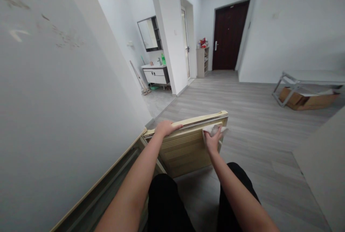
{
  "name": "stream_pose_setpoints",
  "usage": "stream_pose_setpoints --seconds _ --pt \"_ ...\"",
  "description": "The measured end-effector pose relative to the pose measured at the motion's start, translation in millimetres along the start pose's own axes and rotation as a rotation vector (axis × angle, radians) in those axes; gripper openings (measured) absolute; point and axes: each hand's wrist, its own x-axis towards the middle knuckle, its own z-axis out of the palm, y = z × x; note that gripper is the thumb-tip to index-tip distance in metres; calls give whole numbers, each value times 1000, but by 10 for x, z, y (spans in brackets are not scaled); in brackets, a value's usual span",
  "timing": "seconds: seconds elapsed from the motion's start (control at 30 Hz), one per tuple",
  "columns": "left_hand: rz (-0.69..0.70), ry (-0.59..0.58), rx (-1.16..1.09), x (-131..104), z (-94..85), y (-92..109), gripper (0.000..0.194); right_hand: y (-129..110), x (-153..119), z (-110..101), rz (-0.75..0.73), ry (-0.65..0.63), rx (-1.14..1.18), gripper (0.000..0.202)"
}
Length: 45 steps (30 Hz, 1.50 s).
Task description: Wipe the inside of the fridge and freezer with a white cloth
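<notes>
A cream, yellowed fridge door (185, 149) with a ribbed inner panel and a seal along its border swings out in front of my knees. My left hand (165, 128) is hooked over the door's top edge near the hinge side, fingers lying across it. In my right hand (212, 142) is a crumpled white cloth (214, 129), pressed to the inner face close to the door's free edge. The open cream fridge body (107, 172) lies to the left, its dark inside partly hidden by my left forearm.
A white, stained wall-like surface (54, 117) rises at the left. Grey plank floor (250, 127) stretches ahead to a dark red door (230, 36). At right, a metal-framed table (287, 86) stands over a cardboard box (309, 99). A washbasin cabinet (155, 74) stands at the back left.
</notes>
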Motion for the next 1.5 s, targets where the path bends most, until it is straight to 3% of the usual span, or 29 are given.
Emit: stream_pose_setpoints --seconds 0.1,0.2,0.37,0.43,0.5,0.67,0.8,0.93,1.03,1.13,1.23,1.33,1.5 --pt "-3 -9 21 8 4 4 94 159 -414 368 -17 -64 5 96" --pt "10 -3 27 6 -1 8 93 281 -997 771 -69 -256 -10 113" --pt "0 -1 33 0 -3 4 93 268 -1815 1133 -288 -702 -266 93" --pt "-1 2 33 -10 -5 0 92 261 -1954 1155 -349 -816 -378 89" --pt "10 6 25 -28 -13 -1 90 315 -1983 1135 -383 -846 -492 89" --pt "37 8 18 -79 -36 12 87 694 -1659 917 -623 -804 -698 86" --pt "46 3 38 -98 -37 27 87 960 -1092 561 -946 -795 -775 64" --pt "60 -5 44 -118 -35 33 87 1113 -523 146 -1097 -712 -845 48" --pt "71 -7 38 -139 -36 30 87 1209 -265 -113 -1126 -566 -891 43" --pt "75 -7 35 -155 -34 22 85 1275 -151 -278 -1070 -298 -913 40" --pt "99 -11 37 -163 -30 16 86 1299 -101 -361 -948 -44 -892 53" --pt "107 -14 46 -168 -27 14 85 1339 -72 -409 -911 -14 -846 62" --pt "105 -8 47 -174 -23 11 84 1550 -56 -468 -824 -38 -889 56"
